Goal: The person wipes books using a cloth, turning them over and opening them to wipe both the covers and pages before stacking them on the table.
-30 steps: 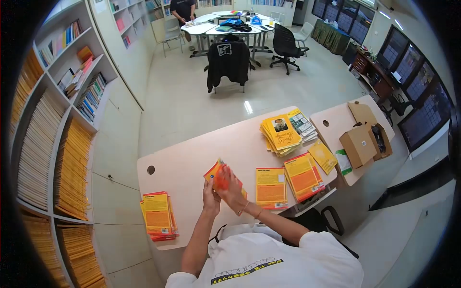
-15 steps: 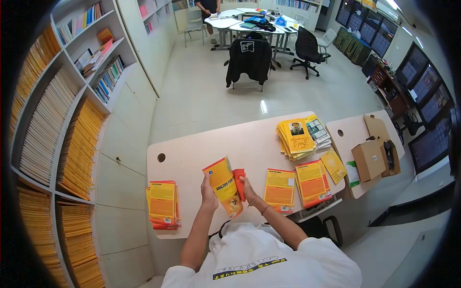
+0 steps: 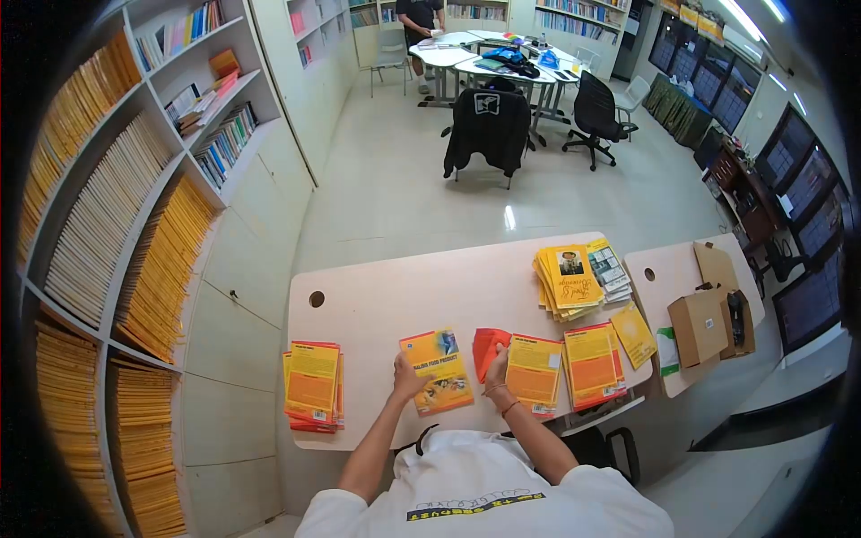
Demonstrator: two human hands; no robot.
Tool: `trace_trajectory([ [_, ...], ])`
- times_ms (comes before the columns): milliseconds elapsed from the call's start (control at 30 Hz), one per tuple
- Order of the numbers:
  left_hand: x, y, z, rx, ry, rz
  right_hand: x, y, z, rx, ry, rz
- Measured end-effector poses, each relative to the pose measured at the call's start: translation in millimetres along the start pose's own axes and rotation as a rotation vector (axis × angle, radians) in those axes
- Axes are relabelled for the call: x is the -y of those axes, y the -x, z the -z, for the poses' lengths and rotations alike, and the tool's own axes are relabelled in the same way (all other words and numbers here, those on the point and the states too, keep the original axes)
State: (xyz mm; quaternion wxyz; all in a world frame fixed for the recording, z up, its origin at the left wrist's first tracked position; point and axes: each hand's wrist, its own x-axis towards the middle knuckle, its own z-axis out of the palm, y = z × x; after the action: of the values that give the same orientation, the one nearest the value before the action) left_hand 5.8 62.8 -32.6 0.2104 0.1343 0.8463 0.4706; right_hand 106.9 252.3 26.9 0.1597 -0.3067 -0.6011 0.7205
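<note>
A yellow book [image 3: 448,387] with a food picture on its cover is face up in front of me, flat on the table or just above it. My left hand [image 3: 409,380] grips its left side, thumb over the cover. To the right, my right hand [image 3: 496,372] is closed on a red cloth [image 3: 485,344], its fingers partly hidden. That cloth overlaps the left edge of a yellow-orange book [image 3: 536,363] lying back cover up. Beside it is another stack of yellow-orange books [image 3: 590,363]. A similar stack [image 3: 312,381] sits at the table's left end.
The pale table [image 3: 395,300] has a yellow book pile [image 3: 574,278] at its back right. On a side table stands an open cardboard box [image 3: 698,329]. Shelves of yellow volumes [image 3: 166,269] line the left. Farther back are a jacket-draped chair [image 3: 487,134] and a standing person [image 3: 418,22].
The yellow book has come down from a tilted hold to flat at table level. My right hand has moved right and away from it with the red cloth. The view has shifted slightly.
</note>
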Motion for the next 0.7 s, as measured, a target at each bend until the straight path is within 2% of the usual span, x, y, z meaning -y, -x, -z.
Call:
trace_trajectory([
  [33, -6.1, 9.5, -0.3, 0.054, -0.406, -0.006, -2.4, 1.6, -0.1, -0.016, 0.072, 0.037],
  [100, 5.5, 25.7, -6.6, 0.180, -0.589, 0.064, -8.0, 3.8, -1.6, -0.049, 0.213, 0.114],
  [133, 3.7, 34.2, -4.9, 0.178, -0.591, 0.066, -18.0, 4.8, -5.7, -0.046, 0.212, 0.113],
  [200, 1.0, 53.7, -1.0, 0.109, -0.622, 0.200, -39.8, 9.2, -17.5, 0.188, 0.720, 0.736],
  [267, 15.7, 61.9, -1.2, 0.087, -0.628, 0.203, -75.6, 31.2, -3.4, 0.603, 1.187, 0.728],
  [367, 42.9, 62.6, 4.6, 0.010, -0.648, 0.201, -58.2, 49.1, -3.9, 0.701, 1.253, 0.828],
  [567, 29.1, 59.4, 8.2, 0.056, -0.591, 0.270, -67.5, -14.2, -32.8, 0.663, 1.299, 0.745],
  [700, 24.7, 63.6, 8.2, 0.040, -0.556, 0.260, -63.9, -52.3, -61.6, 0.594, 1.246, 0.446],
])
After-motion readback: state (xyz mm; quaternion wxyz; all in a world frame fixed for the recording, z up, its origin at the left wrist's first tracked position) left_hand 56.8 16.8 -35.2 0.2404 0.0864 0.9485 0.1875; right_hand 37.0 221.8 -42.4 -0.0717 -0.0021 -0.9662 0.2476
